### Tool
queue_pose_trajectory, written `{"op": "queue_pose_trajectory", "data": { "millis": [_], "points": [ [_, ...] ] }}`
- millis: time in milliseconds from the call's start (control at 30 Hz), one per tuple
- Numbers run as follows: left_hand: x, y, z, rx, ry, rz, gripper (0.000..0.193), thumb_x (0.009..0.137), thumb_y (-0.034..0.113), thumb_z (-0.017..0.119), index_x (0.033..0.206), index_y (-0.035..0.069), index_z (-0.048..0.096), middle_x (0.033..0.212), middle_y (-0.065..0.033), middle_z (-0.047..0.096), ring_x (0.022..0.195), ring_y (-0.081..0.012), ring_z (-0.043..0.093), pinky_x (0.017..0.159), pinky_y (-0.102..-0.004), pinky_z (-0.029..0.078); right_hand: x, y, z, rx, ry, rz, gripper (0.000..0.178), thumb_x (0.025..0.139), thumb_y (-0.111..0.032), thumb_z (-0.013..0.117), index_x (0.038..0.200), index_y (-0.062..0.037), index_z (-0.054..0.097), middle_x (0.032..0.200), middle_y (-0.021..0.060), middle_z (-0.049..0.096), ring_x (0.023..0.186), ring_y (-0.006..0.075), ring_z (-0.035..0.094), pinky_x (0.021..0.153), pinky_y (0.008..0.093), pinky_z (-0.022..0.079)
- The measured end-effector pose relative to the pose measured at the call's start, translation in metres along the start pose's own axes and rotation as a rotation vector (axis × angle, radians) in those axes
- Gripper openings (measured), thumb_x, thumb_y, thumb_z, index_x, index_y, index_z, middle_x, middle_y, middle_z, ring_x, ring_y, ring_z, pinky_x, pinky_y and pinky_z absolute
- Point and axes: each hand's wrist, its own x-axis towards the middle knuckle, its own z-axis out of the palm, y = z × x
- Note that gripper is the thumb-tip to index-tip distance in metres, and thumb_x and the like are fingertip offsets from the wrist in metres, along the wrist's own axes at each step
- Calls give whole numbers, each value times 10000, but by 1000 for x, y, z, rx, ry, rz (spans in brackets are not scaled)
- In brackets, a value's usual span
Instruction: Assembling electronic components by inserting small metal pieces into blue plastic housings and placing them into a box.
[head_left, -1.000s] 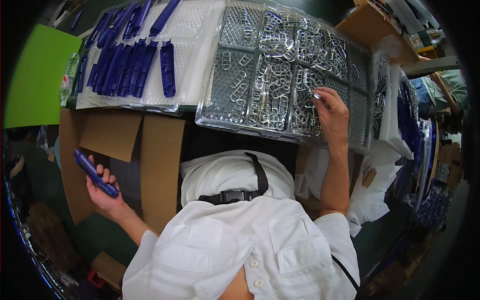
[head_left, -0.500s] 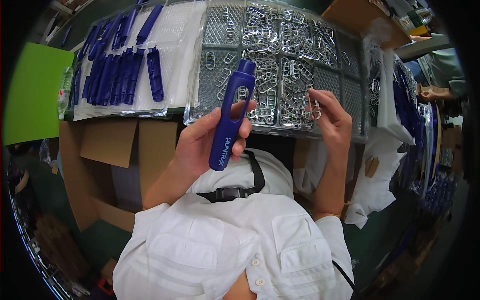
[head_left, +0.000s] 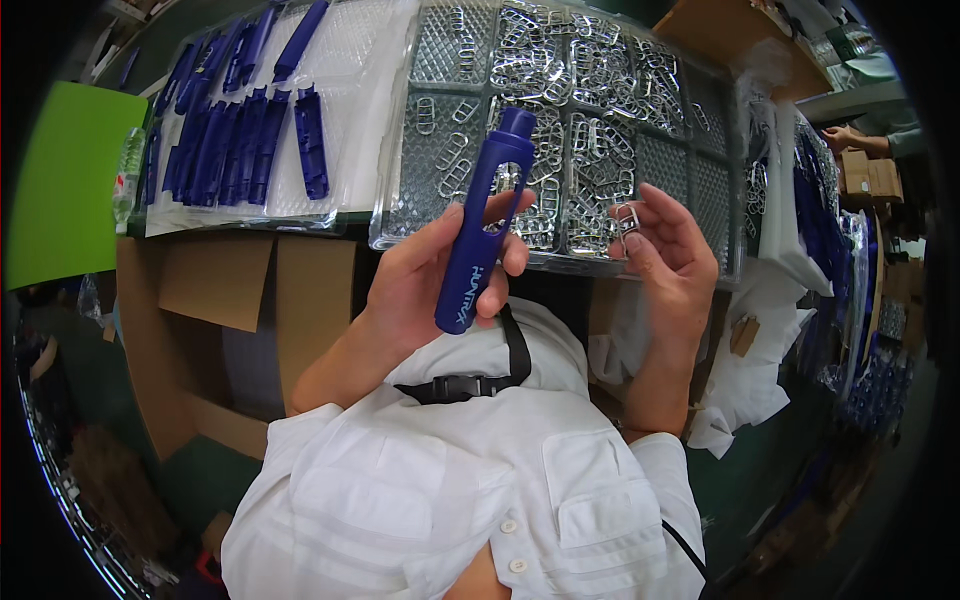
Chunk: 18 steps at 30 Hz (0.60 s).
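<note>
While left hand (head_left: 415, 270) grips tube (head_left: 477, 245), right hand (head_left: 675, 255) pinching clip (head_left: 628, 222) by near edge of tray (head_left: 575, 263), best hold tube steady.

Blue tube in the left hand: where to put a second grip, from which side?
Likely the narrow end, from the right: the blue tube points away and rightward, that end is bare, and the left hand wraps the lower body. Avoid the slotted stretch.
</note>
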Motion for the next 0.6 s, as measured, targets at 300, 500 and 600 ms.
{"op": "queue_pose_trajectory", "data": {
  "millis": [300, 500, 600],
  "points": [
    [1, -2, -2, -70, 16, -29, 622, 1118, 491, 357, 1567, 60, 380, 1018, -126, 644, 676, -144, 638, 555, -289, 523, 3, 14, -18, -35, 73, -65, 274, 920, 98, 659, 1180, 38, 722, 1253, 93, 647, 900, 87, 604, 743, 221, 478],
    [-2, -8, -4, 233, 166, 31, 540, 1115, 351, 450, 1550, 35, 400, 1024, -84, 618, 769, -143, 667, 637, -273, 546, -6, 8, -16, -3, 140, -8, 255, 937, 80, 649, 1185, 66, 704, 1160, 160, 679, 935, 146, 643, 803, 264, 517],
    [-5, -14, 1, 428, 270, 64, 485, 1092, 166, 538, 1532, 3, 417, 1033, -74, 612, 837, -153, 687, 704, -278, 558, -8, 1, -9, 51, 112, -99, 240, 938, 79, 649, 1173, 76, 700, 1111, 186, 675, 946, 183, 656, 800, 271, 531]
  ]
}}
